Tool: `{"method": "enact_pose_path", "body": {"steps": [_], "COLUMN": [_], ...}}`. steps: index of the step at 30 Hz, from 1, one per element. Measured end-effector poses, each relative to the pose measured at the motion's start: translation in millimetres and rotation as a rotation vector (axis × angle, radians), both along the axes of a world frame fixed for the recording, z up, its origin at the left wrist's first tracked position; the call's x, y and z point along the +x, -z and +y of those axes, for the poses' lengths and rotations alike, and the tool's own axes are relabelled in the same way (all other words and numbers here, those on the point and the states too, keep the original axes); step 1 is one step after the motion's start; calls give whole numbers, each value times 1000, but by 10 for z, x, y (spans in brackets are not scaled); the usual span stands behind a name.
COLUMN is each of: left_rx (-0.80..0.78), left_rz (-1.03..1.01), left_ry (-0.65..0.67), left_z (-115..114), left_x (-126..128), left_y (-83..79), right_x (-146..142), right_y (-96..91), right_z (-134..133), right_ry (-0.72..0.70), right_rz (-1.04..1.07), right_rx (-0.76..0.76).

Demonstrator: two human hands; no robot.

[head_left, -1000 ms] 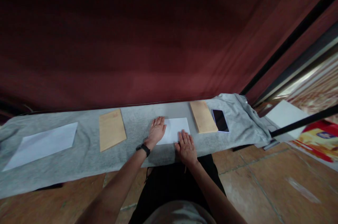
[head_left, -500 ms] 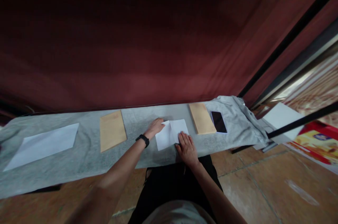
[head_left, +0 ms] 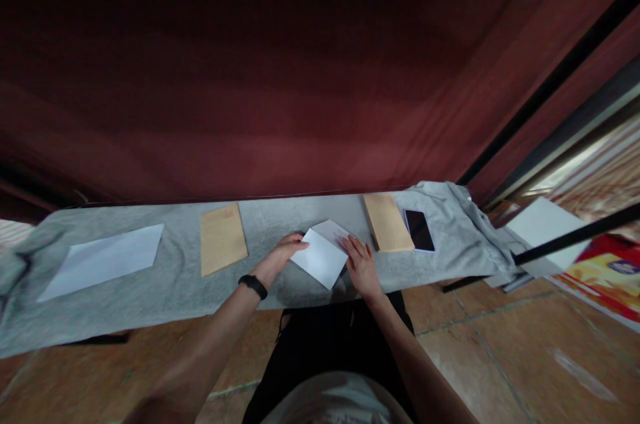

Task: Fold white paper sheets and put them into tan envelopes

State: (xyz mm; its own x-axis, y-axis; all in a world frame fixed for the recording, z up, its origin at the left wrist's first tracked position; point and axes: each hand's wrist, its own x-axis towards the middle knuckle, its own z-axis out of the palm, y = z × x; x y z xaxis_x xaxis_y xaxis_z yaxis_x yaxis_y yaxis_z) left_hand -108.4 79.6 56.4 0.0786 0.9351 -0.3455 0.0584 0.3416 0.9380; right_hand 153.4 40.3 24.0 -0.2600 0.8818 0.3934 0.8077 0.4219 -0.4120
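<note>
A folded sheet of white paper (head_left: 323, 261) is partly opened over the cloth-covered table, its near panel raised and tilted, the far panel shaded behind it. My left hand (head_left: 283, 256), with a black band on the wrist, pinches the paper's left corner, thumb on top. At the right side, my right hand (head_left: 363, 269) has its fingers on the paper's edge near the fold; its thumb is partly hidden. To the right lies a stack of tan envelopes (head_left: 390, 224), and a single tan envelope (head_left: 223, 241) lies to the left.
A larger white sheet (head_left: 107, 259) rests on the grey cloth (head_left: 175, 291) at the far left. A phone (head_left: 420, 231) sits beside the envelope stack. Behind the table hangs a dark red curtain (head_left: 280, 111). A black metal bar (head_left: 575, 237) crosses at the right, near a red-and-yellow box (head_left: 610, 274).
The paper has turned and its near panel has lifted from the table. My left hand now grips its left corner; my right hand has moved from pressing it flat to its right edge.
</note>
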Motion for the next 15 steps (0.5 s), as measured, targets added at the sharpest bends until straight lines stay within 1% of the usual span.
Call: {"method": "enact_pose_path", "body": {"steps": [2,5,7,10,12,15], "left_rx": [-10,-9,-2,9,2,5], "left_rz": [-15,-10,-11,-26,-47,-42], "left_ry": [-58,-98,-127,-141,-106,-56], "left_z": [12,-14,-95,-278,-385,-461], "left_x": [1,48,120,241,291,301], "left_y": [25,95,151,215,233,235], "right_x": [51,116,137,134,127,127], "right_y": [-28,-28,2,98,189,319], "right_z": [61,96,53,-123,-281,-476], "right_ry": [52,122,108,6,-18,119], "right_rz": [3,56,114,187,226,279], "right_rx": [11,19,11,-16,-42,-49]}}
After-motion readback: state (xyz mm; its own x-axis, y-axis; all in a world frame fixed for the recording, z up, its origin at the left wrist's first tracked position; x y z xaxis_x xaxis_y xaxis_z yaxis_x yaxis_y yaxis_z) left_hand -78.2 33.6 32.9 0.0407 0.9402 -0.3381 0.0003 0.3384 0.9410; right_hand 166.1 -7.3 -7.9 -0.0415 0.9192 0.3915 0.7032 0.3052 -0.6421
